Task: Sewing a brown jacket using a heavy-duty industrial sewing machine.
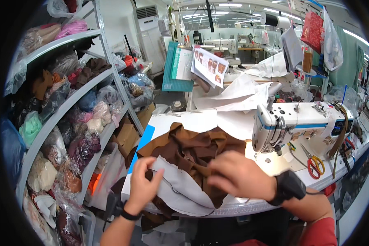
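Note:
A heap of brown cloth [188,145] lies on the white sewing table, to the left of the sewing machine. Its near part shows a light grey piece [178,188] with a curved edge, laid over the brown. At the left edge of this grey piece, my left hand [145,182] is closed, with the fabric between thumb and fingers. My right hand [240,174] is over the right side of the brown cloth, its fingers bent and smeared by motion. Whether it grips any cloth cannot be made out.
A white sewing machine [299,125] stands to the right, with red-and-yellow-handled scissors [314,166] beside it. Metal shelves [71,96] packed with bagged fabric rise on the left. White sheets [238,94] and a green cutting mat [174,84] are beyond the table.

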Demonstrator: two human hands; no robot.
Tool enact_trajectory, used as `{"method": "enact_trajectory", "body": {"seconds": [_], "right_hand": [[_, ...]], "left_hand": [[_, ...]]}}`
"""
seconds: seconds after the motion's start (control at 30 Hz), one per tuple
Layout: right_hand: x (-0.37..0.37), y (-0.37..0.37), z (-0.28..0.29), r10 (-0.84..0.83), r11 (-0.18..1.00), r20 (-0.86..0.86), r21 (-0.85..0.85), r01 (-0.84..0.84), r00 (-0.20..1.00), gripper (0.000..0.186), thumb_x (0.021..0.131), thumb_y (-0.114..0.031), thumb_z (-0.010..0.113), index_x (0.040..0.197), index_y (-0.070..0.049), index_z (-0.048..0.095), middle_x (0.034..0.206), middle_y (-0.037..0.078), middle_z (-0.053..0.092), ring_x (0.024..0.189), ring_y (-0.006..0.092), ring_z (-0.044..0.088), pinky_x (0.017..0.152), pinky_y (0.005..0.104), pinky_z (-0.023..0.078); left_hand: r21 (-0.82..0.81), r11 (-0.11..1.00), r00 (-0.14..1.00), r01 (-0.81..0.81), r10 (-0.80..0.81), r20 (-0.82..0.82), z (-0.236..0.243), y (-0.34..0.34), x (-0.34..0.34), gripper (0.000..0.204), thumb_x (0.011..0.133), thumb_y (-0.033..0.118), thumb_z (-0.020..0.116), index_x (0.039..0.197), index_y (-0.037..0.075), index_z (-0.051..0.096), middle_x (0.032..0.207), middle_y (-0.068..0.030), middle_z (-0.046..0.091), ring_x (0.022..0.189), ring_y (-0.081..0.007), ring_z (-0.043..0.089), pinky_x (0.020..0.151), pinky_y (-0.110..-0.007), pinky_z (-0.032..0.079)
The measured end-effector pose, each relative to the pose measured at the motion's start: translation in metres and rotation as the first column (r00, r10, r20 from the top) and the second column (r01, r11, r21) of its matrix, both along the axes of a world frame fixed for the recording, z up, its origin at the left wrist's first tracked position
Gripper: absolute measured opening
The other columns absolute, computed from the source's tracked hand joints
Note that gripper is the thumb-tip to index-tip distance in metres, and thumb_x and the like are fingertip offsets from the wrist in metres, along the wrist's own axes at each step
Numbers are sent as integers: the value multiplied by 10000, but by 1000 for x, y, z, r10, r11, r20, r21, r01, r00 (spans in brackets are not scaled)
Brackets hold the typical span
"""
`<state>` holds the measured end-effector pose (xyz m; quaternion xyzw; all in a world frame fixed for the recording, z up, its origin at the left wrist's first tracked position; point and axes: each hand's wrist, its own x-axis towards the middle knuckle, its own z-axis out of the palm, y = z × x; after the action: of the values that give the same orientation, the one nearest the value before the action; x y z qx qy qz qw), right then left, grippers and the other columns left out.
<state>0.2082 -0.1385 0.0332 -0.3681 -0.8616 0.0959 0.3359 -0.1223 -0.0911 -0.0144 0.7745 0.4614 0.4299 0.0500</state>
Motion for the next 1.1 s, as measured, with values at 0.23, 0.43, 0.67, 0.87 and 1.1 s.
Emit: {"method": "enact_trajectory", "body": {"seconds": [0.23, 0.43, 0.67, 0.87, 1.1], "right_hand": [[3, -12, -62, 101, 985, 308, 105, -139, 946, 458, 857, -269, 789, 1247, -67, 660, 1120, 117, 656, 1106, 333, 622, 993, 469, 455], [31, -20, -2, 107, 768, -377, -557, -317, 920, 275, 1020, -253, 727, 924, 4, 702, 747, 87, 626, 708, 127, 627, 639, 295, 476], [91, -21, -18, 200, 896, -37, -397, -199, 979, 223, 922, -209, 752, 966, 8, 725, 773, 115, 641, 716, 234, 650, 648, 327, 501], [63, -20, -25, 57, 978, 180, -209, -18, 982, 435, 872, -345, 781, 1156, -21, 725, 917, 145, 704, 836, 346, 702, 755, 379, 570], [-6, 8, -46, -70, 917, 44, -391, 82, 997, 752, 959, -297, 737, 1557, -22, 374, 1108, 314, 693, 956, 437, 730, 805, 459, 574]], "left_hand": [[-483, 872, 954, -81, 209, 216, -55, -1, -24, 550, 929, 245, 819, 1293, -20, 504, 974, -107, 653, 836, -180, 612, 766, -311, 514], [-651, 659, 723, 376, 230, 651, -37, -20, -19, 642, 965, 57, 754, 1483, -18, 382, 945, -63, 700, 850, -112, 645, 782, -251, 507], [-575, 498, 665, 649, -3, 747, -29, -51, -8, 516, 987, -11, 693, 1425, 4, 421, 1065, -95, 715, 967, -141, 683, 896, -279, 527], [-209, 925, 946, 317, -292, 144, -22, -53, 35, 160, 892, 96, 797, 949, 27, 665, 946, -129, 662, 902, -275, 661, 804, -377, 526], [-155, 820, 831, 552, -555, 22, -16, -82, 104, 179, 875, 119, 788, 1025, 49, 720, 967, -140, 681, 960, -358, 657, 858, -424, 528]]}}
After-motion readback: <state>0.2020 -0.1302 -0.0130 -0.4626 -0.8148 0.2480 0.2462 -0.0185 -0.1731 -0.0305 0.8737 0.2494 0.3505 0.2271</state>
